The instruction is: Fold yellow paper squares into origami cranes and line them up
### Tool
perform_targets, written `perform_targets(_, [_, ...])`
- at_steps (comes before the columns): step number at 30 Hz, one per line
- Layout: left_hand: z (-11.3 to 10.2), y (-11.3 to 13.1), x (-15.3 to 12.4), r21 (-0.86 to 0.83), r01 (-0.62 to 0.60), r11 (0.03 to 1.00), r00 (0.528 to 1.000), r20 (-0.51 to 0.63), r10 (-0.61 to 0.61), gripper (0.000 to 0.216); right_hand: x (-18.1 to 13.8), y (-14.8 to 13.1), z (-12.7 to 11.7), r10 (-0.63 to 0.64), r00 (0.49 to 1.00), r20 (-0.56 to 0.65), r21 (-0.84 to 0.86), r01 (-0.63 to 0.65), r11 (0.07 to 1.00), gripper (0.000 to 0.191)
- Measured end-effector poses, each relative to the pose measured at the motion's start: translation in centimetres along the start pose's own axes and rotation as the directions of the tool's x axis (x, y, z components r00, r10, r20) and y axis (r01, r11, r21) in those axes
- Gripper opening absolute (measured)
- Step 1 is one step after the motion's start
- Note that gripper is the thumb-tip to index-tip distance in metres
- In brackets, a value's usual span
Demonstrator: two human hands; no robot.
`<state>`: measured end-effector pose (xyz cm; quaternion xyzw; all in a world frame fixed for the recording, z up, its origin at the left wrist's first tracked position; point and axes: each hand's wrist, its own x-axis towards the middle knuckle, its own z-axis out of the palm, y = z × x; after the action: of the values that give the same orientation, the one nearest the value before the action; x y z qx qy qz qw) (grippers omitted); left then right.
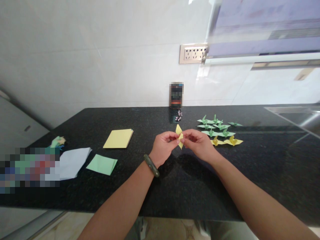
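Both my hands pinch a yellow origami crane above the middle of the dark countertop. My left hand wears a dark green bangle at the wrist and grips the paper from the left, thumb against fingers. From the right, my right hand holds it the same way; the fingertips hide part of the folds. Just beyond my right hand lie two yellow paper cranes, one partly covered by the hand. Behind them sit rows of several green paper cranes.
On the left are a yellow paper stack, green paper sheets, a white packet and a blurred colourful item. A phone with a beaded strap leans on the wall below a socket panel. A sink is at the right.
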<state>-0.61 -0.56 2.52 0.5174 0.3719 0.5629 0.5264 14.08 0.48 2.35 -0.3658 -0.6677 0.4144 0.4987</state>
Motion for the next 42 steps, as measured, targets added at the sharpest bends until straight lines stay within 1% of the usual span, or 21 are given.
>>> perform_targets(5, [0.1, 0.0, 0.0, -0.049, -0.014, 0.999, 1.000, -0.015, 0.014, 0.015, 0.0, -0.4, -0.1, 0.004, 0.999, -0.043, -0.023, -0.005, 1.000, 0.012])
perform_targets(8, [0.1, 0.0, -0.1, -0.045, 0.002, 0.999, 1.000, -0.010, -0.003, 0.017, -0.1, -0.5, -0.2, 0.002, 0.999, -0.053, -0.020, -0.003, 1.000, 0.012])
perform_targets(10, [0.1, 0.1, -0.1, -0.044, 0.038, 0.998, 0.999, -0.008, -0.039, 0.017, -0.1, -0.6, -0.3, -0.022, 0.999, -0.046, -0.021, 0.021, 1.000, 0.010])
perform_targets(13, [0.1, 0.2, -0.2, -0.084, 0.098, 0.992, 0.995, -0.014, -0.099, 0.018, -0.2, -0.6, -0.5, -0.095, 0.995, -0.004, -0.018, 0.095, 0.995, 0.007])
perform_targets(16, [0.1, 0.1, -0.2, -0.157, 0.145, 0.977, 0.989, 0.003, -0.146, 0.019, -0.2, -0.6, -0.6, -0.142, 0.988, 0.052, 0.008, 0.142, 0.990, 0.011])
perform_targets(19, [0.0, 0.2, -0.3, -0.233, 0.195, 0.953, 0.981, 0.039, -0.191, 0.020, -0.2, -0.6, -0.8, -0.144, 0.987, 0.074, 0.015, 0.143, 0.990, 0.013])
perform_targets(24, [-0.1, 0.5, -0.3, -0.323, 0.270, 0.907, 0.963, 0.095, -0.252, 0.022, 0.0, -0.7, -1.1, -0.120, 0.992, 0.036, 0.009, 0.120, 0.993, 0.010])
perform_targets(26, [0.0, 0.6, -0.3, -0.291, 0.290, 0.912, 0.957, 0.101, -0.272, 0.023, 0.0, -0.6, -1.1, -0.115, 0.993, 0.034, 0.012, 0.115, 0.993, 0.009])
perform_targets(30, [0.1, 0.5, -0.4, -0.101, 0.295, 0.950, 0.955, 0.064, -0.290, 0.030, 0.0, -0.2, -0.9, -0.113, 0.990, 0.084, -0.013, 0.115, 0.993, 0.011])
perform_targets(33, [0.2, 0.2, -0.4, -0.077, 0.258, 0.963, 0.966, 0.015, -0.258, 0.028, -0.1, -0.1, -0.7, -0.116, 0.988, 0.098, -0.020, 0.119, 0.993, 0.011])
perform_targets(35, [0.2, 0.0, -0.4, -0.075, 0.232, 0.970, 0.972, -0.014, -0.234, 0.027, -0.2, -0.2, -0.7, -0.088, 0.990, 0.111, -0.006, 0.089, 0.996, 0.010])
perform_targets(38, [0.3, -0.2, -0.3, -0.035, 0.189, 0.981, 0.979, -0.069, -0.191, 0.023, -0.2, -0.5, -0.5, 0.041, 0.995, 0.093, 0.093, -0.050, 0.994, 0.008])
perform_targets(40, [0.4, -0.3, -0.3, 0.010, 0.162, 0.987, 0.982, -0.098, -0.161, 0.019, -0.2, -0.6, -0.2, 0.134, 0.989, 0.058, 0.144, -0.142, 0.979, 0.015])
perform_targets(42, [0.4, -0.3, -0.3, 0.060, 0.138, 0.989, 0.985, -0.116, -0.130, 0.016, -0.1, -0.6, -0.1, 0.188, 0.980, 0.061, 0.113, -0.194, 0.974, 0.023])
